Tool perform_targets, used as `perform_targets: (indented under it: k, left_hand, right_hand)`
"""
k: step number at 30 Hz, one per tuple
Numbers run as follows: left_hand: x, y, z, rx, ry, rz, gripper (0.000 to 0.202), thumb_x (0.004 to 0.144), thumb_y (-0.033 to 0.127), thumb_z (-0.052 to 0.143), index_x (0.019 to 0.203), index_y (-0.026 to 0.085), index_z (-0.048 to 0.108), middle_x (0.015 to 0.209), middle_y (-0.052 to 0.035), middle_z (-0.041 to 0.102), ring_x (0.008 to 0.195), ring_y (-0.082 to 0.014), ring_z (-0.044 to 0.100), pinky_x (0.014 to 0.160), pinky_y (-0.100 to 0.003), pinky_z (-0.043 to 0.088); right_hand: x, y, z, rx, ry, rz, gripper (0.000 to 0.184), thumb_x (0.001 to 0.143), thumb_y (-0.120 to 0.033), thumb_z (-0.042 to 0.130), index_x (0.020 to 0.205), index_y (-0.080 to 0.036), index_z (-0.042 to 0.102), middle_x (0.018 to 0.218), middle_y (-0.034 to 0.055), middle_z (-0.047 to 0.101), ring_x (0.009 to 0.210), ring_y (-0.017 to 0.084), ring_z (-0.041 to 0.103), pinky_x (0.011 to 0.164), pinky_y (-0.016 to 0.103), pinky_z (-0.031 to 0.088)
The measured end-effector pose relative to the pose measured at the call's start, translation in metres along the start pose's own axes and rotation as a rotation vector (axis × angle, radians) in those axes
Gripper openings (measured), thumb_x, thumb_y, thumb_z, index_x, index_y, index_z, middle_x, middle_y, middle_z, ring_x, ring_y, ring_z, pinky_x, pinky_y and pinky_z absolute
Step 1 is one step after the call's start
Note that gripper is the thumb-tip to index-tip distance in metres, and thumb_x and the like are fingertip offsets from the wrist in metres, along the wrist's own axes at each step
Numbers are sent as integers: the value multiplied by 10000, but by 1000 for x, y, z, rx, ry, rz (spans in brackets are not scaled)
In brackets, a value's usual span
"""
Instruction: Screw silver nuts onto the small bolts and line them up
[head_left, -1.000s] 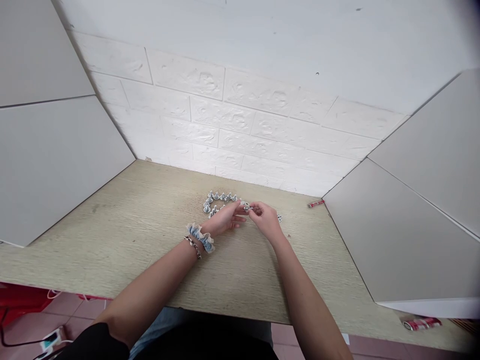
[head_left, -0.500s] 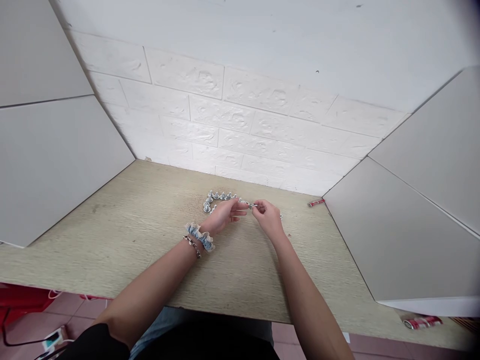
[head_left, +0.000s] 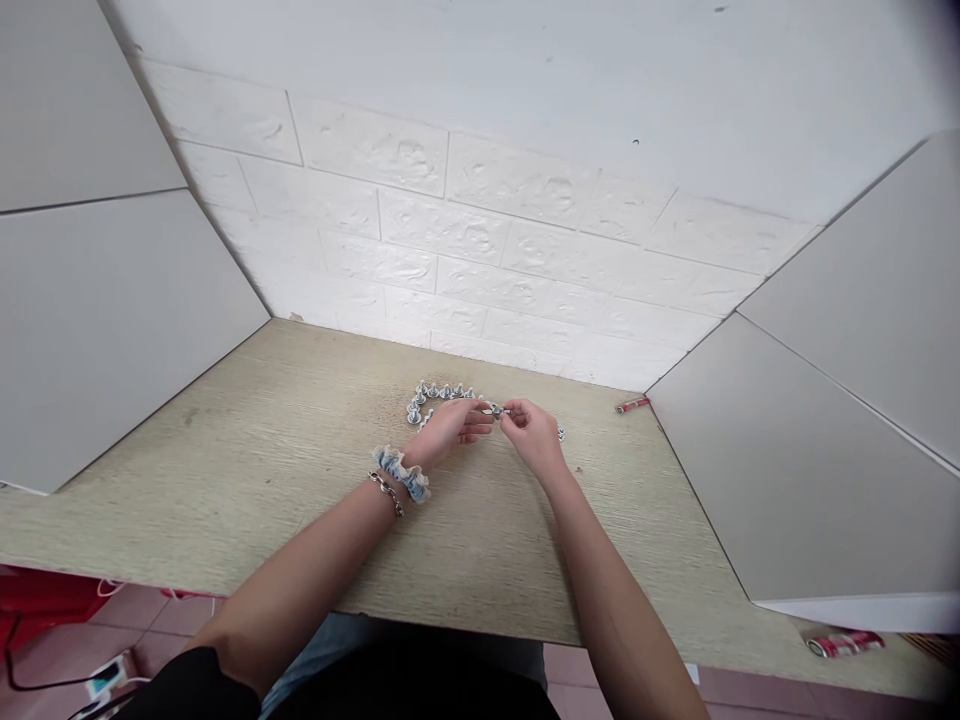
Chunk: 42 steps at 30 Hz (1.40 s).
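A small metal bolt (head_left: pixel 497 411) with a washer-like ring is held between my two hands, low over the table. My left hand (head_left: pixel 454 425) pinches its left end with thumb and index finger, the other fingers stretched out below. From the other side, the closed fingertips of my right hand (head_left: pixel 534 433) grip its right end. Behind and left of my left hand, several similar metal bolts (head_left: pixel 446 391) stand upright in a curved row, partly hidden by that hand. A few small metal parts (head_left: pixel 561 434) show just right of my right hand.
The wooden table (head_left: pixel 322 540) meets a white brick-patterned wall (head_left: pixel 442 240) at the back. Grey panels enclose the left (head_left: pixel 127 330) and right (head_left: pixel 810 470). One red battery-like cylinder (head_left: pixel 632 405) lies by the right panel, another red cylinder (head_left: pixel 845 644) near the front right.
My right hand has shifted slightly left, toward my left hand, with the bolt between them. The row of standing bolts has not moved.
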<state>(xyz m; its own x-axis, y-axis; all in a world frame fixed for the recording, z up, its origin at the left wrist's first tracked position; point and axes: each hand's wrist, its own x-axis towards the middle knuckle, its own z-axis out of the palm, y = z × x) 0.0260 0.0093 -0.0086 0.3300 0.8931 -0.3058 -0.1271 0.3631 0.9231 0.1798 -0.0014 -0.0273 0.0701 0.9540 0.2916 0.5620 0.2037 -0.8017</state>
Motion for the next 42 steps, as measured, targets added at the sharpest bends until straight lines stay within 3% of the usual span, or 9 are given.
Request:
perform_targets:
  k: [12,19,23,32,42]
  left_hand:
    - [4,-1,-3,-230,-62,-90,230,771,305,496,920,154,585,762,-66,655,768,-156,612,612,-226,426]
    - [2,1,-1,-163,-88,-15,304,789,343,457,1012,166,563,1104,-101,601,1007,-194,555,725,-257,429]
    - [-2,4,2,-146,-92,-3,320,790,357,467,1036,172,554,1170,-103,566,1078,-207,518,814,-290,415]
    - [1,3,0,-261,-130,-32,304,807,325,454,1028,141,553,1006,-125,646,993,-193,578,886,-305,409]
    - [2,2,-2,-286,-157,-46,304,828,340,427,1021,145,557,890,-105,667,919,-176,598,855,-299,408]
  right_hand:
    - [-2,-6,-1,-3,-51,-36,184,672,-282,506,789,-178,603,686,14,633,609,132,566,596,253,441]
    - [-1,-4,-1,-21,-53,-13,171,671,-272,498,774,-189,606,675,3,636,594,129,562,579,250,431]
    - [0,-2,0,-45,-13,1,174,678,-289,494,769,-190,605,661,5,628,599,138,564,581,259,429]
    - [0,0,1,4,108,30,208,674,-299,504,817,-171,583,772,40,644,659,148,587,661,282,460]
    - [-2,-5,1,35,46,-24,221,679,-312,500,822,-168,589,734,30,631,644,141,576,626,269,463]
